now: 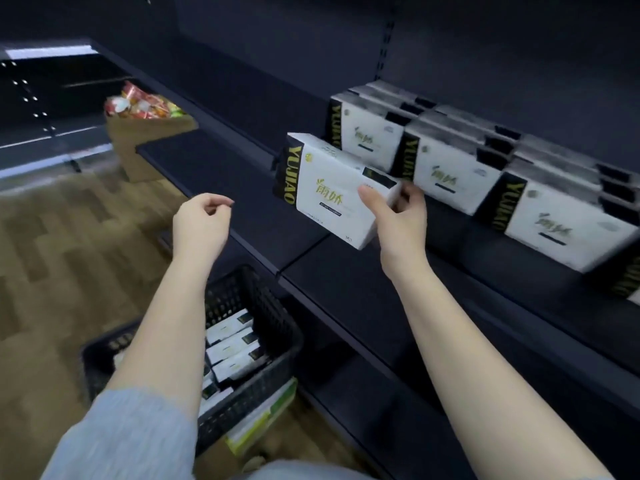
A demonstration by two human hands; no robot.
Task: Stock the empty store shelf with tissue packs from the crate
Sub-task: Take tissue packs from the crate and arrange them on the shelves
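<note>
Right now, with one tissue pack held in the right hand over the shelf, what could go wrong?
1. The right hand grips the held tissue pack only at one corner, tilted, so it may slip and fall.
2. It is close to the stocked packs; pushing it in could knock that row askew.
3. The left hand holds nothing, so nothing else supports the pack.

Right hand (398,216) grips tissue pack (329,188) above shelf (346,289); left hand (201,223) loose
</note>
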